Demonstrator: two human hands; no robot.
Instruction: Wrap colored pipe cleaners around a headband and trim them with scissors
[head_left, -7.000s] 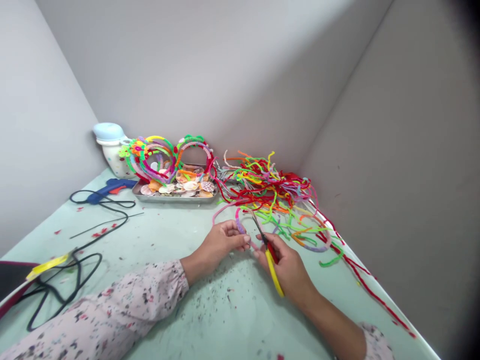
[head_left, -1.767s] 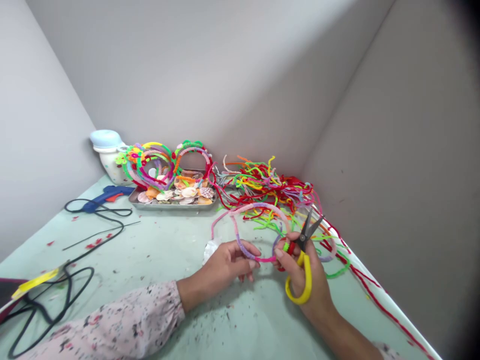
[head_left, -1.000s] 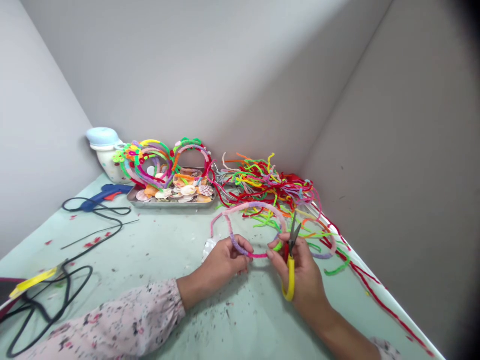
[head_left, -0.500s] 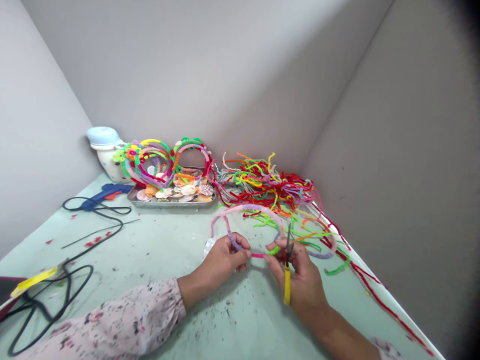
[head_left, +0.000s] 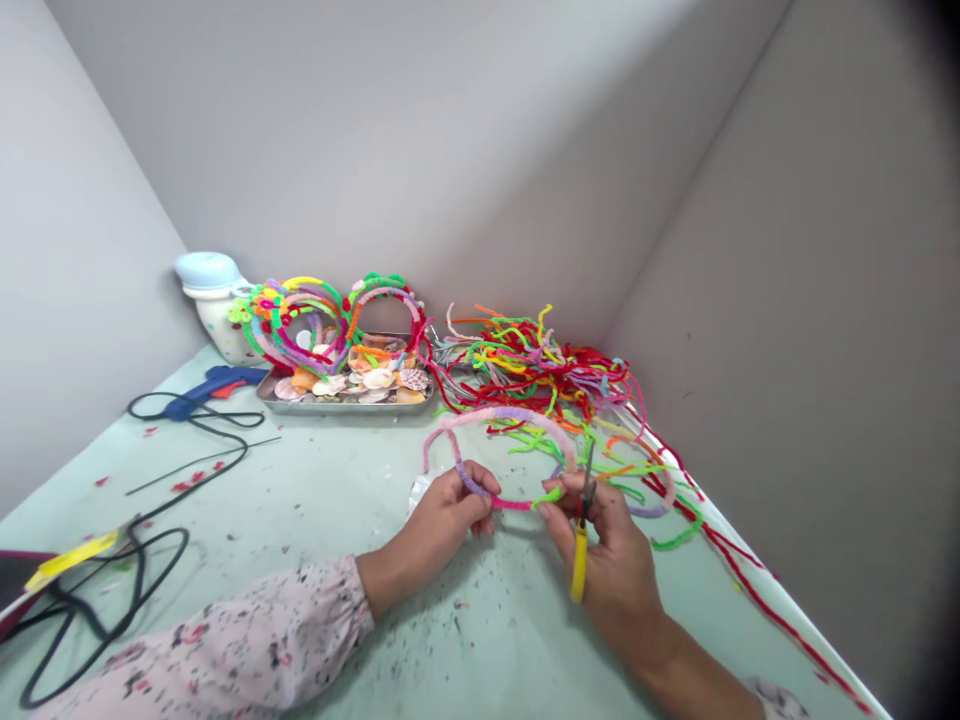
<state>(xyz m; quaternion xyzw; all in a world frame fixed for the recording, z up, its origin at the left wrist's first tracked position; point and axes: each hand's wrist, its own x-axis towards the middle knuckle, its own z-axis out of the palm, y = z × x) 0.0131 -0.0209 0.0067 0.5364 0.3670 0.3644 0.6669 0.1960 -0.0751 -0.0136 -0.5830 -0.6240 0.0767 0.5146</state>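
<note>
My left hand [head_left: 448, 512] pinches a fuzzy pipe-cleaner strip [head_left: 514, 504], purple at the left, magenta in the middle and green at its right end. My right hand [head_left: 609, 540] has thumb and fingertips at the green end. Its fingers also carry a pair of yellow-handled scissors [head_left: 579, 560], blades pointing up. Just behind the hands arches a pink and purple pipe-cleaner headband [head_left: 510, 412]. The strip seems to run on from this headband, though the fingers hide part of the join.
A metal tray [head_left: 345, 406] of seashells with finished headbands stands at the back, near a white jar with a blue lid [head_left: 217, 300]. A blue glue gun [head_left: 202, 388] and its black cord [head_left: 184, 545] lie left. Loose pipe cleaners [head_left: 540, 365] are heaped at the back right.
My right hand and the scissors have shifted slightly to the right. More of the strip's green end shows between the hands. The left hand has barely moved.
</note>
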